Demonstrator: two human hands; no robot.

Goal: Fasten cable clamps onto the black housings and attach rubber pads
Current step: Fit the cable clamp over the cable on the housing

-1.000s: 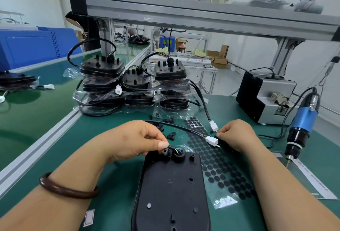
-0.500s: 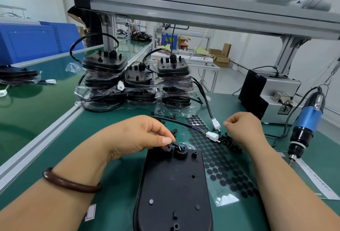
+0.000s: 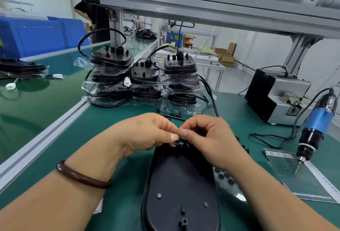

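Under both thumbs (image 3: 173, 136): cable clamp (image 3: 177, 142) (on housing (image 3: 180, 184))

housing (image 3: 180, 184) far end hidden by right hand (image 3: 209, 138), near end cropped, pad sheet (image 3: 225, 176) largely behind forearm (image 3: 272, 197)

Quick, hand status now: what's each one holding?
Left hand: pinching the small clamp at the housing's far end.
Right hand: curled at the same spot; its grip cannot be told.
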